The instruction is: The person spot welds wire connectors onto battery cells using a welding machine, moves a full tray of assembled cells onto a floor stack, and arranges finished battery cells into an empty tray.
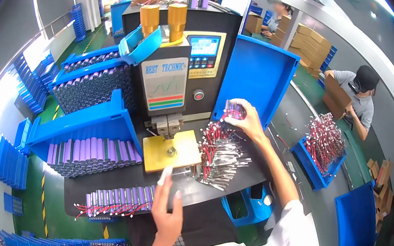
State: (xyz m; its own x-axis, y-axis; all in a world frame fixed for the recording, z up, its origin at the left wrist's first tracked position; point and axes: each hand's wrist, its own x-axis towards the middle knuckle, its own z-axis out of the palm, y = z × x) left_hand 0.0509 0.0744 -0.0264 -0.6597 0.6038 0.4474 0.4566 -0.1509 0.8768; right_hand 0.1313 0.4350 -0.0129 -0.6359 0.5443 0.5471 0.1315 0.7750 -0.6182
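My left hand (168, 217) is open over the front of the black worktable, its fingers apart and a white cover on one fingertip. It is nearest the yellow plate (157, 160) of the spot-welding machine (166, 92) and a row of purple battery cells (120, 199) with red leads. My right hand (248, 119) is closed around a small purple-and-dark cylindrical piece (234, 110), partly hidden by the fingers. Below that hand lies a pile of red wire leads with silvery strips (221, 157). The welder's electrode head (166, 126) stands over the yellow plate.
A tilted blue tray (260, 73) stands behind my right hand. Purple cells (92, 153) are stacked at the left, near a blue crate (79, 122). Another blue bin (316, 172) holds red leads. A person (361, 98) handles cardboard at the right; another sits farther back.
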